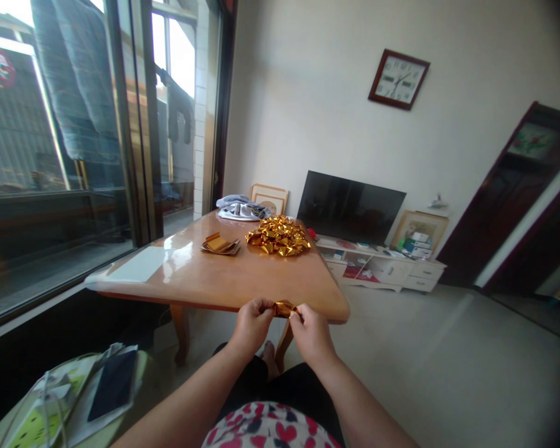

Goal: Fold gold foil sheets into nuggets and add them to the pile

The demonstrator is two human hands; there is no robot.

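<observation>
Head view looked forward and down over a low wooden table (pixel 205 280) in a living room. At the far left, glass sliding doors (pixel 74 155) ran along the wall, with grey cloth hanging beyond them. At the near left, a dark phone (pixel 113 386) lay on a heap of papers (pixel 51 404). On the table's left part lay a white sheet (pixel 140 264). Further right, near the table's middle, sat a small stack of flat gold foil sheets (pixel 220 244), and just to its right a heap of folded gold foil pieces (pixel 279 236). At the table's far end lay a bundle of grey cloth (pixel 240 208), with a framed picture (pixel 269 198) leaning on the wall behind it.

At the near edge of the table, the person's left hand (pixel 251 323) pinched the left end of a small gold foil piece (pixel 284 308) between thumb and fingertips. The right hand (pixel 312 333) pinched the foil's right end in the same way. The foil piece was held in the air between the two hands, just in front of the table's near edge and above the person's lap, well apart from the heap. Both forearms reached up from the bottom of the frame, over a garment printed with red hearts (pixel 270 432).

Right of the table, a dark television (pixel 350 207) stood on a white cabinet (pixel 387 267) cluttered with small things. Above it a brown-framed clock (pixel 398 79) hung on the wall. At the far right stood a dark wooden door (pixel 513 205).
</observation>
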